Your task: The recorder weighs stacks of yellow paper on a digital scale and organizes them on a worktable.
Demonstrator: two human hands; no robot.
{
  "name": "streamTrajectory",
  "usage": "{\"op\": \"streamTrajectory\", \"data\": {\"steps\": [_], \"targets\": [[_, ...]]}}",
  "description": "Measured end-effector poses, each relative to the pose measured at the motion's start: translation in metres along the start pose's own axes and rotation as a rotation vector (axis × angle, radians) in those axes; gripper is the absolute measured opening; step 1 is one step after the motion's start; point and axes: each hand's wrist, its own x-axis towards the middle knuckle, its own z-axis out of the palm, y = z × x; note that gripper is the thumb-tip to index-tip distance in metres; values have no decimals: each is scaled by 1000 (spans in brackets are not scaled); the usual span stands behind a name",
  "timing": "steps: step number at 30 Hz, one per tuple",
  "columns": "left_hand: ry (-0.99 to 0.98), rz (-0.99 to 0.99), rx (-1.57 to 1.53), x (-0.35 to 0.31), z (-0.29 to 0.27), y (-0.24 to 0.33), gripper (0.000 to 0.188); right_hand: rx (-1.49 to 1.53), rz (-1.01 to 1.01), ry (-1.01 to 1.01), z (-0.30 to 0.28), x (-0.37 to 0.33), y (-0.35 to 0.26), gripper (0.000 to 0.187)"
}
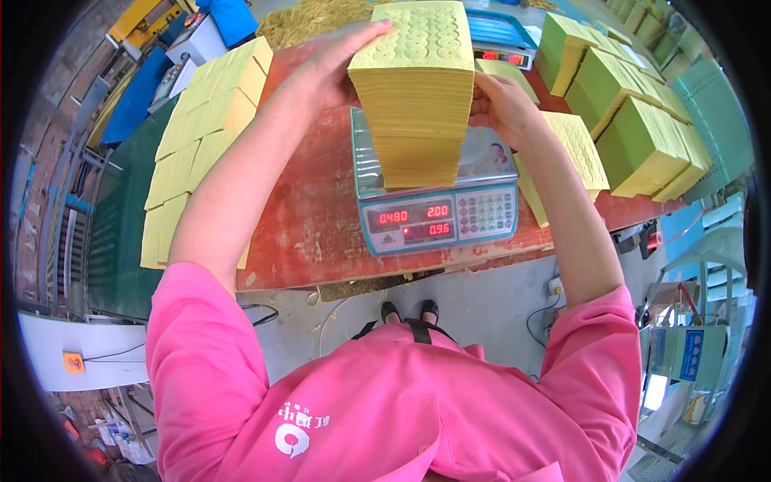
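Note:
A tall stack of yellow embossed paper (414,104) stands on the platform of a digital scale (438,217) whose red display is lit. Round dotted patterns mark the top sheet. My left hand (344,64) grips the stack's left side, its fingertips reaching the top edge. Against the right side, my right hand (506,104) holds the stack with curled fingers, partly hidden behind it. Just right of the scale lies a lower stack of the same paper (572,149), partly covered by my right forearm.
A worn red table (297,217) carries the scale. Blocks of yellow paper (205,120) line its left side, and more paper stacks (642,145) fill the right. Behind stand a second scale (502,56) with a blue tray (490,28) and a heap of yellow scraps (309,22).

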Motion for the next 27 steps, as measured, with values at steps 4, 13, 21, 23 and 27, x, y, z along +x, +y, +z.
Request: {"op": "streamTrajectory", "data": {"steps": [4, 13, 21, 23, 27], "targets": [[11, -45, -4, -9, 1, 0, 65, -29, -20, 8, 4, -3, 2, 35], [9, 201, -135, 3, -18, -50, 68, -240, -297, 228, 7, 1, 30, 47], [190, 341, -519, 37, 24, -110, 54, 366, -133, 257, 39, 35, 38, 54], [200, 303, -604, 43, 24, -104, 55, 378, -101, 218, 41, 42, 30, 52], [248, 299, -515, 43, 26, -103, 63, 357, -84, 169, 24, 50, 36, 54]]}}
